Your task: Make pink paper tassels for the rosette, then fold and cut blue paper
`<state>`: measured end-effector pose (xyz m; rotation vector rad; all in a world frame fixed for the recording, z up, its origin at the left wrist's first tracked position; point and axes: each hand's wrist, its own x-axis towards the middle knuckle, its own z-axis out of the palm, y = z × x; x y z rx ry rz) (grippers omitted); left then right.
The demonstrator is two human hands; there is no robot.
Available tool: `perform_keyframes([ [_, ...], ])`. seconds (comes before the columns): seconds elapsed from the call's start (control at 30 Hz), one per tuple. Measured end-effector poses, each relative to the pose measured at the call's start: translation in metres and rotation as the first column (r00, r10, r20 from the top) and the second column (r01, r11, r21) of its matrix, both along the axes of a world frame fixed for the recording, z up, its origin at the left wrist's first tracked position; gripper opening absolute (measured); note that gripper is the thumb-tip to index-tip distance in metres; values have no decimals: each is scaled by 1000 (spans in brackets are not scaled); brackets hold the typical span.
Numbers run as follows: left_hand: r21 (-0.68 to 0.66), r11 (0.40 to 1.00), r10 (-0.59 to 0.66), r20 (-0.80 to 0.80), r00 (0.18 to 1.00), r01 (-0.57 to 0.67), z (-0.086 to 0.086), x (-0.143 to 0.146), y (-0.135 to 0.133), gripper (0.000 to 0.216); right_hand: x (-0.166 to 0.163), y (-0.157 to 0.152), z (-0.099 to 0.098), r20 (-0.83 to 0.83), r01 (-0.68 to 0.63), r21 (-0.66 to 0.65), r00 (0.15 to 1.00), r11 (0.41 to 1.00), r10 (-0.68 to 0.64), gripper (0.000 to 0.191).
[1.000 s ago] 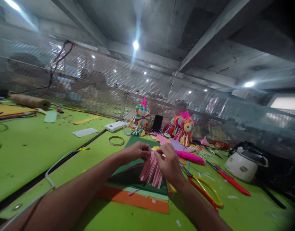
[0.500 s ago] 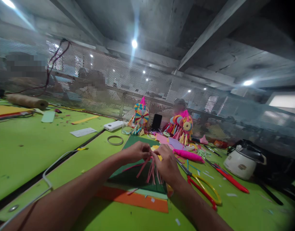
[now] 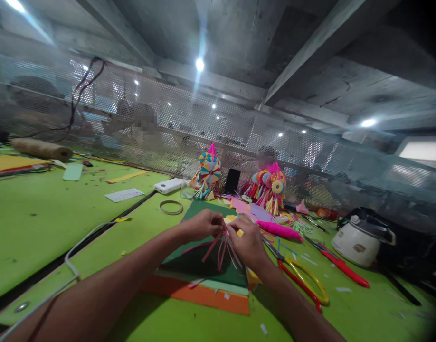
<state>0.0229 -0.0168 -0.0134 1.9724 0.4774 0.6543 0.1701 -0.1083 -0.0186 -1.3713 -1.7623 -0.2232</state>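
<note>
Pinching at the centre of a green table [image 3: 346,323], left hand [image 3: 203,225] and right hand [image 3: 247,237] close together over a dark green sheet [image 3: 189,266]. Left: fingers curled in, tips closed at the top of a pink paper fringe [image 3: 221,252]. Right: thumb and forefinger closed on the same top end, right beside the left fingertips; exact grip partly hidden by the knuckles. Pink paper fringe: held just above the dark green sheet, narrow strips splayed downward. Under the dark green, at the near edge: pale green layer, then an orange sheet [image 3: 203,294], small paper scraps on top. Near the right forearm: scissors [image 3: 298,285] with one red and one yellow handle, blades pointing away. Farther right: red-handled tool [image 3: 348,272], then white pot [image 3: 356,244] with dark lid. Just past the right hand: bright pink bundle [image 3: 280,231]. Beyond the hands: two tasselled paper ornaments [image 3: 210,173], apart, with a dark phone-like slab [image 3: 232,181] upright between. To the left: grey ring [image 3: 171,213], white device [image 3: 169,185], white card [image 3: 124,195], brown roll [image 3: 42,149]. Behind everything: perforated panel [image 3: 189,123].
</note>
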Motion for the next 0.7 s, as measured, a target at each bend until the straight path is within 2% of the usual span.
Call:
perform_keyframes([
  [0.2,1,1000,28,-5,1000,-28,1,1,0,12,-1,-1,5,-125,-19,-71,992,997,10,18],
  [0.33,-43,999,4,29,1000,-3,0,1,1,12,-1,-1,7,-206,-44,-116,978,992,19,19],
  [0.53,-200,979,-4,110,994,27,4,-1,-3,15,2,0,8,-349,-97,-164,936,982,34,21],
  [0.7,-377,922,-14,202,979,91,3,-4,-1,13,1,-1,12,-469,-127,-169,882,977,34,21],
])
